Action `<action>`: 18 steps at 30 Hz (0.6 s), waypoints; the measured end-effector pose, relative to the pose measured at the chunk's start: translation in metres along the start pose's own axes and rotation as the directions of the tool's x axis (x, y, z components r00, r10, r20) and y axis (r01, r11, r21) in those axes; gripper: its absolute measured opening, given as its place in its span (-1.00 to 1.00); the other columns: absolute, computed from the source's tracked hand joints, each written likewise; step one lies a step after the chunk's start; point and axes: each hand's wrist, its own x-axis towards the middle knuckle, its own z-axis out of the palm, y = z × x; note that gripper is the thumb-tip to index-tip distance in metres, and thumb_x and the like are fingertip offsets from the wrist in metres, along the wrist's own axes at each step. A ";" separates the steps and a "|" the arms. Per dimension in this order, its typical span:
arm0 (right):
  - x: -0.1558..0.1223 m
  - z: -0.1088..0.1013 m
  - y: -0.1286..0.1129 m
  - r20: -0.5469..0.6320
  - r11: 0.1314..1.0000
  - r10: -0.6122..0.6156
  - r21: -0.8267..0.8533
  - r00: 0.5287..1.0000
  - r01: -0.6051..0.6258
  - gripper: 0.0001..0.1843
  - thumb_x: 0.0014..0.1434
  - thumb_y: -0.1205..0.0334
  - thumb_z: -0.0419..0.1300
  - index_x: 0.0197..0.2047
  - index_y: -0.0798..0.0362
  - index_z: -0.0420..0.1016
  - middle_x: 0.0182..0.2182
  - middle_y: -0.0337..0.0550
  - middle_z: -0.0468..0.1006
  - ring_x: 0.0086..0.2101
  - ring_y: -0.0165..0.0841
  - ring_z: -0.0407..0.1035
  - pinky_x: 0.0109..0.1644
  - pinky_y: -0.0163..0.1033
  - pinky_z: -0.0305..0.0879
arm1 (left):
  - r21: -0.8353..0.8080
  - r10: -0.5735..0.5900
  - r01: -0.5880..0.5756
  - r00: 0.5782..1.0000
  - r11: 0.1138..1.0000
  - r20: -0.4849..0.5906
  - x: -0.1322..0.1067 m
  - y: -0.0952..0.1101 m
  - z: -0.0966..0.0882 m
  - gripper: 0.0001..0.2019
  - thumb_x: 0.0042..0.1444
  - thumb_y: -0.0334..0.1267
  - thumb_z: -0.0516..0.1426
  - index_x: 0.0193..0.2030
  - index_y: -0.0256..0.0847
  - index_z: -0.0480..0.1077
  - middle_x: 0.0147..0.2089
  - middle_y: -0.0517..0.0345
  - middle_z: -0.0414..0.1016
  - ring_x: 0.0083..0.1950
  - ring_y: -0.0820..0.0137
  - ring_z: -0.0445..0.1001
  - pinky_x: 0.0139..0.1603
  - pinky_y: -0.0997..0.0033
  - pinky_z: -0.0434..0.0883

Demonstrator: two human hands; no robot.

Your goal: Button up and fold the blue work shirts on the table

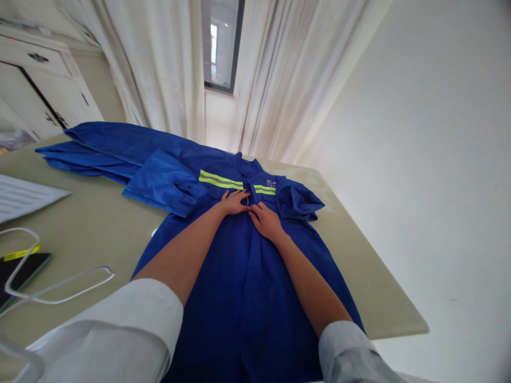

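Observation:
A blue work uniform (215,266) with yellow-green and grey reflective bands lies front up, its collar at the far side and its lower part hanging toward me. My left hand (235,202) rests at the chest, thumb and fingers closed around the edge of the front opening (248,197). Just below and to the right, my right hand (266,220) pinches the same opening, its fingertips nearly meeting the left thumb. A pale strip shows between the two hands; what fastener it is cannot be made out. One cuffed sleeve (163,183) is folded at left, the other sleeve (299,199) bunched at right.
Beneath the uniform is a pale green-beige table (383,298). At left are a printed sheet (27,197), a white cable (80,282) and a dark flat device (34,266) with a yellow strip. Curtains (159,69), a white cabinet (43,80) and a wall (435,159) surround it.

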 end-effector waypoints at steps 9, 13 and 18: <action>0.007 0.010 0.012 -0.104 0.965 -0.092 0.238 0.990 0.114 -0.79 0.51 0.19 0.12 0.01 0.02 0.57 -0.03 -0.11 0.55 -0.03 -0.33 0.48 0.04 -0.32 0.31 | 0.059 0.011 -0.013 1.000 0.998 0.028 0.009 -0.001 -0.008 -0.27 0.23 0.07 0.21 0.52 0.09 0.21 0.63 0.04 0.04 0.61 -0.04 0.05 0.56 -0.30 -0.06; 0.013 0.016 0.013 -0.142 0.915 -0.046 0.390 0.989 0.099 -0.86 0.44 0.27 0.21 -0.09 0.06 0.62 -0.13 -0.14 0.56 -0.18 -0.37 0.47 -0.06 -0.33 0.32 | 0.083 0.023 -0.025 0.999 0.996 0.032 0.012 -0.002 -0.011 -0.28 0.21 0.07 0.24 0.49 0.07 0.27 0.60 0.00 0.12 0.58 -0.09 0.12 0.55 -0.28 0.01; 0.016 0.017 0.014 -0.126 0.855 -0.026 0.510 0.992 0.087 -0.91 0.37 0.32 0.25 -0.19 0.07 0.59 -0.18 -0.16 0.55 -0.29 -0.40 0.41 -0.15 -0.33 0.30 | 0.098 0.033 -0.034 0.999 0.995 0.012 0.011 -0.006 -0.006 -0.25 0.25 0.09 0.20 0.55 0.03 0.20 0.59 -0.05 0.15 0.59 -0.13 0.09 0.54 -0.31 0.04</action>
